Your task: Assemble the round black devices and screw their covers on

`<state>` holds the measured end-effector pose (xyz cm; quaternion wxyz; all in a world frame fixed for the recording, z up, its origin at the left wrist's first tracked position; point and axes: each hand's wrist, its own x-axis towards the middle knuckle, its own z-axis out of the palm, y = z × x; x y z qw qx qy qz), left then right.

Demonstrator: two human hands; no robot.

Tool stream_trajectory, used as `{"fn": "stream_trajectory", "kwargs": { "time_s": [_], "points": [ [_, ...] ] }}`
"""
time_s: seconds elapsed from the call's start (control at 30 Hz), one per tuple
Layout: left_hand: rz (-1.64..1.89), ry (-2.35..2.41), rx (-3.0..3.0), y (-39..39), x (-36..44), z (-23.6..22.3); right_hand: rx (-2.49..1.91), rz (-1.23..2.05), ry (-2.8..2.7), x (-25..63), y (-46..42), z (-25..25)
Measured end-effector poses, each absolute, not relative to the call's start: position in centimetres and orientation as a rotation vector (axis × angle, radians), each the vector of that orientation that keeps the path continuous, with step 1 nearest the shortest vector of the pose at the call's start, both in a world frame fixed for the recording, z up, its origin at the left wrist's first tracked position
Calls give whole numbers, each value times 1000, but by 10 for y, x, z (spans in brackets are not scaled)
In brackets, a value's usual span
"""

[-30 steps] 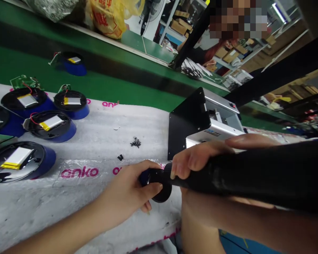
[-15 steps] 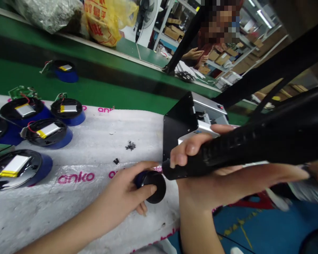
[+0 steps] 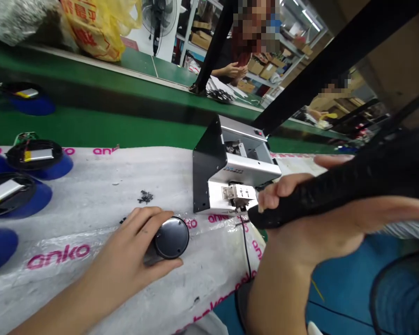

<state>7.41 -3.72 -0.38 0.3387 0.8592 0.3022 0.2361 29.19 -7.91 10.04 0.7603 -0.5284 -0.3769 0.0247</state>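
Observation:
My left hand is wrapped round a small round black housing, thumb on the near side and fingers over the far side. Its dark flat face with small holes points up. My right hand grips a black electric screwdriver, which comes in from the right. The tool's front end is close to the front of a silver and black screw feeder. A little pile of dark screws lies on the white foam sheet, beyond my left hand.
Several blue round housings with black tops and white batteries stand at left. A yellow plastic bag sits behind the green bench edge. Dark posts rise at the back. Across the bench are a co-worker's hands.
The view has swung right. My left hand has shifted its hold, so the housing's face now shows uncovered. The screwdriver has moved away from the housing to the screw feeder's front.

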Motion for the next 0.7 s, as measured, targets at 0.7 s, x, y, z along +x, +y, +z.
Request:
{"fn": "stream_trajectory", "kwargs": {
  "time_s": [0.7],
  "points": [
    [473,676,1973,-30,78,11,-1126,643,-1182,265,-106,88]
  ]
}}
